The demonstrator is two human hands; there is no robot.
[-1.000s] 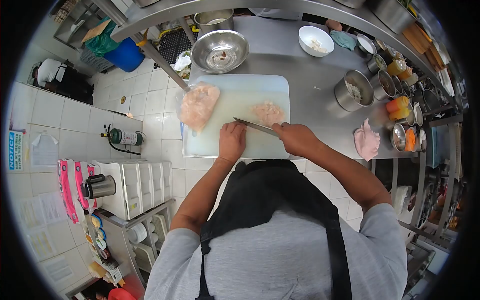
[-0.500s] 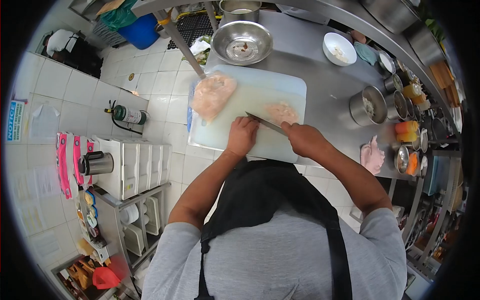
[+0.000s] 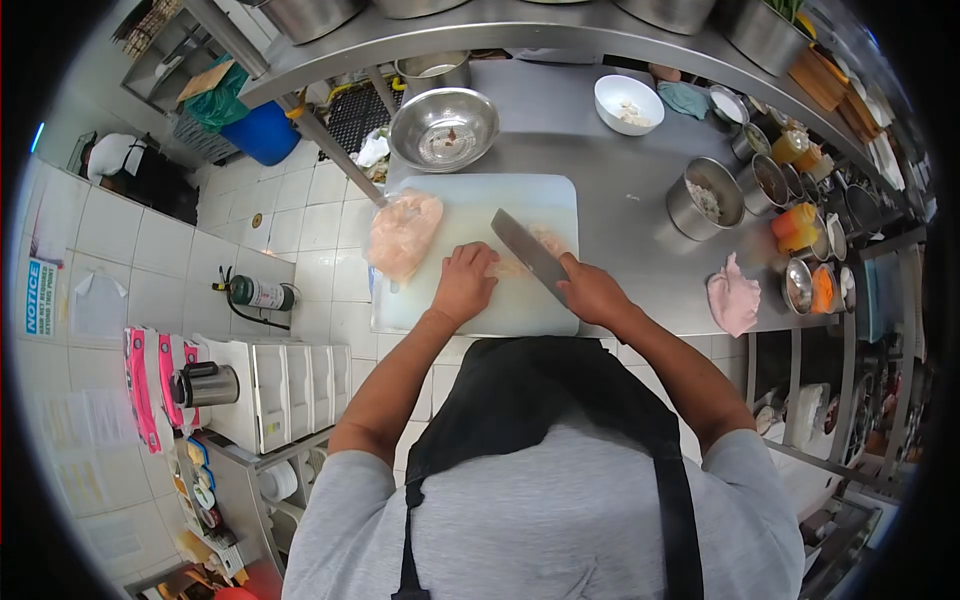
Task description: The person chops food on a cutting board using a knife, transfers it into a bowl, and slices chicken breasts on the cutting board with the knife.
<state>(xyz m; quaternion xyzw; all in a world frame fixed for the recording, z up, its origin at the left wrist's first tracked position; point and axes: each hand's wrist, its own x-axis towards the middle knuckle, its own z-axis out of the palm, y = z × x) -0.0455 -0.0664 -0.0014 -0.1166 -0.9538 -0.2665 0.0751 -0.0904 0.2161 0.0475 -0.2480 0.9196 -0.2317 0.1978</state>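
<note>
A white cutting board (image 3: 415, 312) lies on the steel table. My right hand (image 3: 592, 290) grips a broad-bladed knife (image 3: 532, 254) by its handle, the blade slanting up and left over the board. My left hand (image 3: 467, 282) is closed with curled fingers against a strip of pale raw chicken (image 3: 508, 267), left of the blade. Cut chicken pieces (image 3: 549, 238) lie on the right of the board, partly hidden behind the knife. A clear plastic bag of raw chicken (image 3: 405, 235) rests at the board's left end.
Beyond the board stands a steel bowl (image 3: 408, 128). A white bowl (image 3: 604, 112), a steel pot (image 3: 686, 213) and a pink cloth (image 3: 733, 298) are to the right. An overhead shelf (image 3: 480, 36) crosses the far side. At the far left, a person (image 3: 125, 165) bends over.
The view has shifted, bringing more of the overhead shelf in. The knife has turned to show its broad side and moved right, away from my left fingers, uncovering the chicken strip.
</note>
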